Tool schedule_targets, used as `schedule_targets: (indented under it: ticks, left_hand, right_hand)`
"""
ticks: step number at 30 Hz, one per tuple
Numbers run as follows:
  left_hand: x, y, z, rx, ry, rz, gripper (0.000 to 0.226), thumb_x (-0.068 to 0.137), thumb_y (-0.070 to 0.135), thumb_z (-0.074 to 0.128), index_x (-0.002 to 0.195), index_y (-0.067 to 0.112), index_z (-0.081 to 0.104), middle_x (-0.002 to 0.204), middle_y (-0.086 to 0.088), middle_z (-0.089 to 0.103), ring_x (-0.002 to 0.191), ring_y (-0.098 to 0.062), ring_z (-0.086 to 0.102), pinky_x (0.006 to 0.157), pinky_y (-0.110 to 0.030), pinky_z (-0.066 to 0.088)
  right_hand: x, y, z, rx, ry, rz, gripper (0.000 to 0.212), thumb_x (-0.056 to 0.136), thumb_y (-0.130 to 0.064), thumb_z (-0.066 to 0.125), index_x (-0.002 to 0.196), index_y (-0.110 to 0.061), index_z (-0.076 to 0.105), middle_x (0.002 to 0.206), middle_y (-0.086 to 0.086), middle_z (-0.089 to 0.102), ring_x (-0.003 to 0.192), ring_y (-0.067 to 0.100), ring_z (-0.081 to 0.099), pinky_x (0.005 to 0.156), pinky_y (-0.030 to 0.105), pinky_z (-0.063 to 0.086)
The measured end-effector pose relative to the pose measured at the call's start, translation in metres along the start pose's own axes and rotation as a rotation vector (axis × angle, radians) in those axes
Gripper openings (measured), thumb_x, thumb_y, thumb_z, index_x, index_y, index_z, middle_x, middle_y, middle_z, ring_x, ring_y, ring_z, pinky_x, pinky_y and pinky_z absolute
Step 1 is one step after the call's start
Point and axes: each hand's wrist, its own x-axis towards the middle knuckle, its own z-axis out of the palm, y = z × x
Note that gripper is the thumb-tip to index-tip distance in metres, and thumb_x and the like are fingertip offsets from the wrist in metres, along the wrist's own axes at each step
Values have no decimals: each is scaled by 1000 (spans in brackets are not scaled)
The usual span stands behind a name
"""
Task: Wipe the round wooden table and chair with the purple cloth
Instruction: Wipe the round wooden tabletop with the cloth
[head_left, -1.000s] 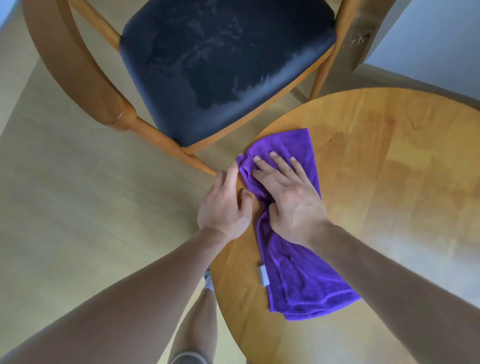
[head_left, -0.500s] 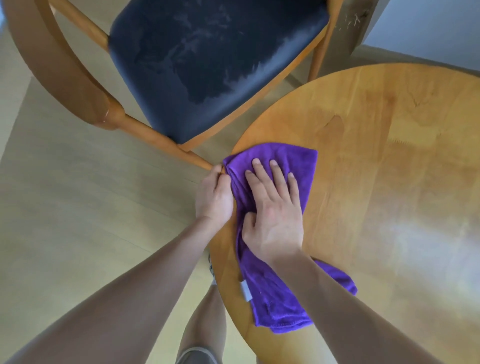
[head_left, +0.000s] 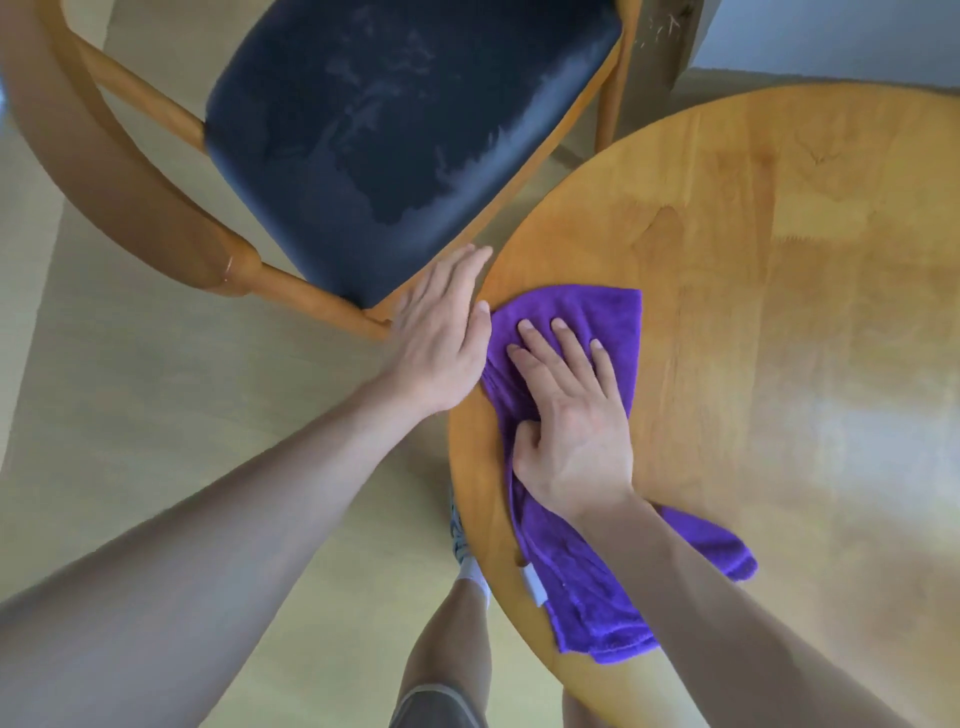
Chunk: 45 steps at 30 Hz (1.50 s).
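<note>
The purple cloth (head_left: 587, 519) is a soft, fuzzy rag, bunched into a long crumpled strip with a small white tag on its near edge. It lies on the round wooden table (head_left: 779, 338), along the rim, its far end spread flat under the fingers (head_left: 566, 343) of the right hand (head_left: 576, 431) and its near end trailing back under the wrist. The tabletop is glossy honey-coloured wood. The chair (head_left: 395, 145) has a dark blue padded seat with pale smudges and a curved wooden frame; its seat corner sits just beyond the left hand's (head_left: 441, 332) fingertips.
</note>
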Motion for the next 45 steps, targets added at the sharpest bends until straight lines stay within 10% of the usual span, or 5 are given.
schedule_targets:
  ticks: [6, 14, 28, 40, 45]
  left_hand:
    - [51, -11, -20, 478, -432, 599, 60, 108, 29, 19, 165, 24, 0, 172, 0, -13, 157, -13, -15, 129, -39, -1]
    - [50, -4, -8, 560, -494, 562, 67, 108, 45, 13, 160, 21, -22, 165, -6, -35, 151, -21, -34, 124, -38, -12]
    - [66, 50, -35, 785, -699, 525, 99, 96, 54, 61, 162, 17, -3, 169, -14, -18, 158, -33, -8, 120, -51, 30]
    - [77, 66, -37, 865, -594, 639, 118, 67, 44, 92, 154, 27, 14, 142, -12, 27, 131, -34, 32, 88, -46, 51]
    - [74, 74, -37, 911, -607, 654, 124, 72, 41, 91, 161, 33, 5, 159, -10, 14, 141, -35, 24, 107, -49, 43]
  right_hand:
    - [-48, -10, 12, -90, -128, -97, 74, 73, -15, 45, 146, -13, 55, 163, 0, 38, 155, 28, 25, 127, 51, 17]
    - [-74, -10, 5, -77, -251, -189, 67, 78, -13, 35, 138, -12, 63, 159, -1, 45, 151, 27, 35, 125, 50, 23]
    - [-95, -60, 24, -292, -230, 74, 74, 72, -17, 80, 143, -22, 60, 159, -7, 44, 149, 28, 39, 123, 53, 29]
    - [-57, -64, 39, -205, -245, 163, 78, 90, -17, 57, 161, -27, 25, 171, -13, 8, 159, 22, -3, 122, 49, -21]
    - [-77, -94, 42, 9, 83, 411, 61, 73, -19, 47, 133, -17, 58, 162, 2, 38, 151, 29, 30, 124, 58, 19]
